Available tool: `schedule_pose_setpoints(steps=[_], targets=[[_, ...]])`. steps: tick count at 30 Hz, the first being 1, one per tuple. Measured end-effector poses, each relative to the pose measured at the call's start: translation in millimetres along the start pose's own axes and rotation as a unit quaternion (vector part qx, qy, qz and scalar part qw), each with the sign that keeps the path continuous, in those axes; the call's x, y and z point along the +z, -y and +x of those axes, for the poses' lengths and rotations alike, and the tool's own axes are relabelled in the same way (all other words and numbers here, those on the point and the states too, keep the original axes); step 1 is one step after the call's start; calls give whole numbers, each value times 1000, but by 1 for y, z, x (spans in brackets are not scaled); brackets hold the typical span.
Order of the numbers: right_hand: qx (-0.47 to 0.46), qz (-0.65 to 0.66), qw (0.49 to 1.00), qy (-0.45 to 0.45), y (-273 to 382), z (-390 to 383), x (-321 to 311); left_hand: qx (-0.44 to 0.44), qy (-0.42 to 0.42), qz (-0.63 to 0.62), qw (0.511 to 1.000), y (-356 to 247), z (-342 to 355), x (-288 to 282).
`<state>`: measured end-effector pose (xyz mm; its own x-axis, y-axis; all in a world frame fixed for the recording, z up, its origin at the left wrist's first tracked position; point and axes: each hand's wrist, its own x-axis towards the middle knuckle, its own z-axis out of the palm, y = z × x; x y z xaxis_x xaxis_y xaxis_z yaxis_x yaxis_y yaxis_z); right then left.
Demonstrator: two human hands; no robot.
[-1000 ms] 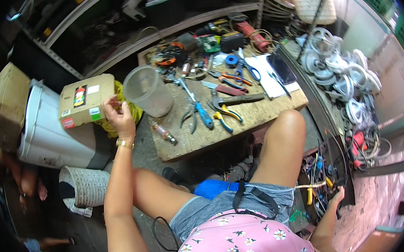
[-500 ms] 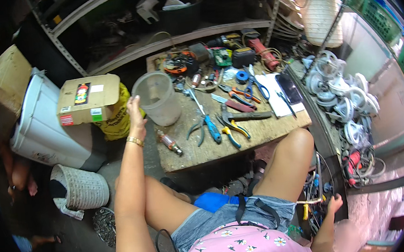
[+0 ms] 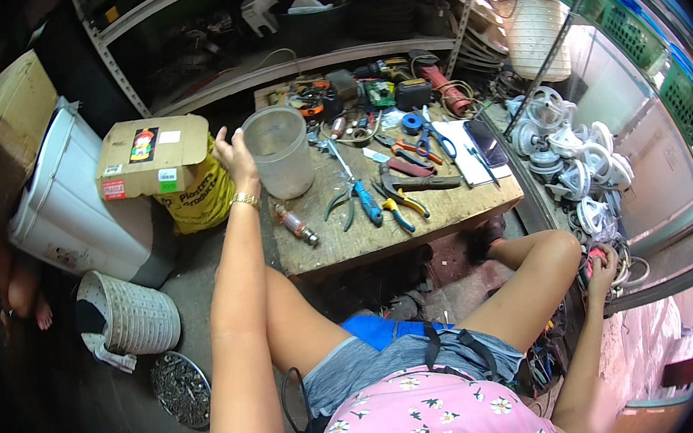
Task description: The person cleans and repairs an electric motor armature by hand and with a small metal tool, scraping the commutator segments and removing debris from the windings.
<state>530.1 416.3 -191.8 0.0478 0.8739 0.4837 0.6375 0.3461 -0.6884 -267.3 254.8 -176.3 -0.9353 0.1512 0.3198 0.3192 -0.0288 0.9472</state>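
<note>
My left hand point(image 3: 236, 158) is raised with fingers spread, beside a translucent plastic bucket point(image 3: 280, 160) at the left of the low wooden table point(image 3: 333, 253). It grips nothing. Far to the right, my right hand point(image 3: 602, 267) closes around a red object point(image 3: 594, 256) among grey cables; the fingers cover much of it, so its kind is unclear. On the table in front of the bucket lies a small motor armature point(image 3: 296, 224). Near it are a blue-handled screwdriver point(image 3: 368, 203), a hammer point(image 3: 422, 183) and pliers with yellow-and-blue handles point(image 3: 400, 212).
Blue scissors point(image 3: 442, 140), a notebook point(image 3: 466, 153) and a phone point(image 3: 485, 140) lie at the table's right. White plastic reels point(image 3: 585, 158) are heaped beyond. At left stand a cardboard box point(image 3: 147, 155), a yellow bag point(image 3: 197, 201), a perforated pail point(image 3: 136, 313) and a scrap-filled basin point(image 3: 182, 389).
My left hand has let go of the bucket's rim, its fingers spreading. The right hand has moved up and forward from beside my knee onto the red object. My right knee has swung outward.
</note>
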Motion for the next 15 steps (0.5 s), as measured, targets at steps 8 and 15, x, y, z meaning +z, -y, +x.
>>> schedule_pose_setpoints(steps=[8, 15], targets=[[25, 141, 972, 187, 97, -7, 100, 10, -35, -20, 999, -5, 2, 0], [-204, 19, 801, 563, 168, -117, 237, 64, 42, 164, 984, -18, 5, -40]])
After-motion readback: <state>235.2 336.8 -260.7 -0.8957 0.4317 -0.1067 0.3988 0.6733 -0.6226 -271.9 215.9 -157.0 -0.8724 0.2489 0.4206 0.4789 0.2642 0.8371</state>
